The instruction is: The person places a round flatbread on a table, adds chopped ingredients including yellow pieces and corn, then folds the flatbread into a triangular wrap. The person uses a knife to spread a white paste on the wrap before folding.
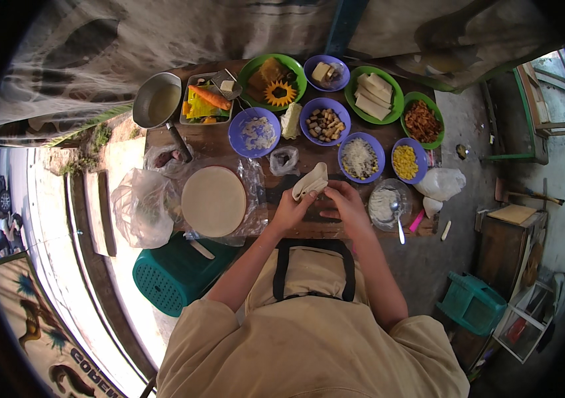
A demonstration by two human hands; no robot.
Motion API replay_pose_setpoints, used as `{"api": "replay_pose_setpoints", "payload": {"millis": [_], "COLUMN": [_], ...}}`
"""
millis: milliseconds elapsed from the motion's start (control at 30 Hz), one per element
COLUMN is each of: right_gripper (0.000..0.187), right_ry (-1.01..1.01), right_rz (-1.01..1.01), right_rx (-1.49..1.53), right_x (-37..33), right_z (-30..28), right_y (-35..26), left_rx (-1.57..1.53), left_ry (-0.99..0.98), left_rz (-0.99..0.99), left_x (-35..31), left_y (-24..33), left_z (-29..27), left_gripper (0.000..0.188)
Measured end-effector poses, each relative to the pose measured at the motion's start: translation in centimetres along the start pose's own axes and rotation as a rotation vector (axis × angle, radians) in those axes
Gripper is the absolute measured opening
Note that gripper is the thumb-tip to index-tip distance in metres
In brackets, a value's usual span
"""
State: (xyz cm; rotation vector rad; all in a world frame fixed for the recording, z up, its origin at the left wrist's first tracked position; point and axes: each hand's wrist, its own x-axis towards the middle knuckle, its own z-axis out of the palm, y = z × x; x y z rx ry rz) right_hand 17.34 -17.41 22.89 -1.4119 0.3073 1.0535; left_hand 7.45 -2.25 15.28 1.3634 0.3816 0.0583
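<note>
A pale, folded sheet of dough (311, 180) is held up over the near edge of the table. My left hand (290, 211) pinches it from below on the left side. Against its lower right edge, the fingertips of my right hand (346, 204) close in, the other fingers curled. What lies inside the fold is hidden. To the left, a large round pale disc (214, 201) lies on clear plastic. Right of my hands stands a clear bowl of white paste or powder (384, 202) with a metal spoon (398, 221) in it.
Behind my hands are purple bowls of chopped pieces (325, 123), white shreds (360, 158) and yellow kernels (405, 162). A green plate holds folded pale sheets (374, 97). A saucepan (157, 101) stands back left. Plastic bags (142, 207) and a green stool (179, 273) are at left.
</note>
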Motion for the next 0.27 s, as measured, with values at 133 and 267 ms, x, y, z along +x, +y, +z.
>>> {"api": "replay_pose_setpoints", "payload": {"millis": [133,267], "right_gripper": [0.065,0.078], "right_ry": [0.047,-0.052], "right_rz": [-0.096,-0.105], "right_rx": [-0.238,-0.317], "right_x": [0.5,2.2], "right_z": [-0.7,-1.8], "right_y": [0.6,1.3], "left_rx": [-0.19,-0.25], "left_ry": [0.076,0.049], "left_rz": [-0.084,-0.23], "left_x": [-0.2,0.2], "left_y": [-0.4,0.0], "left_z": [-0.1,-0.8], "left_gripper": [0.05,0.056]}}
